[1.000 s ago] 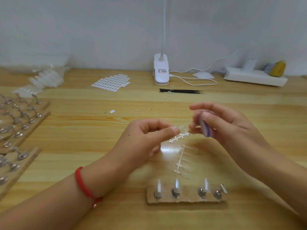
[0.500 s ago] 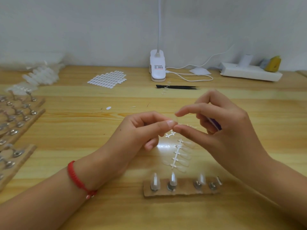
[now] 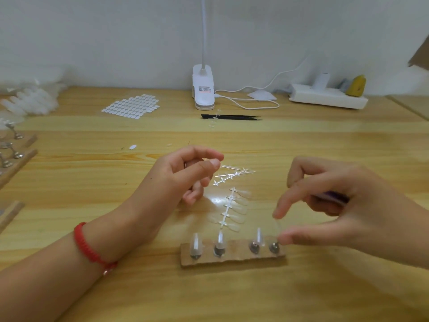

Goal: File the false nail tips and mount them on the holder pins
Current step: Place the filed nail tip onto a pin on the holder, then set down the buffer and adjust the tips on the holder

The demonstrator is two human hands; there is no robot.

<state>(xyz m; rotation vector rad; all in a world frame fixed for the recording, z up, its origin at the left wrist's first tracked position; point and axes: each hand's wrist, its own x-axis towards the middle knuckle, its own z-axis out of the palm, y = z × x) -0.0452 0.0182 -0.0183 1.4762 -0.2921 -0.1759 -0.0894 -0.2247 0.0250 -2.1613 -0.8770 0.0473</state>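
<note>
A cardboard holder (image 3: 232,259) lies near me with a row of metal pins. Three pins carry clear nail tips (image 3: 196,244). My right hand (image 3: 348,212) pinches another clear tip (image 3: 277,225) between thumb and forefinger, just above the rightmost pin (image 3: 274,247). Its other fingers grip a purple file (image 3: 334,196). My left hand (image 3: 183,177) hovers left of the strips, fingers curled, thumb against forefinger, nothing seen between them. A strip of clear tips (image 3: 232,206) and bare sprue pieces (image 3: 232,175) lie on the table between my hands.
At the back stand a white clip lamp (image 3: 203,91), black tweezers (image 3: 229,116), a sheet of adhesive tabs (image 3: 131,106) and a white power strip (image 3: 327,98). More pin holders (image 3: 14,155) and a bag of tips (image 3: 30,101) sit far left.
The tip passed from my left hand to my right. My right hand then dropped toward me to the rightmost pin, while my left hand stayed near the sprue pieces.
</note>
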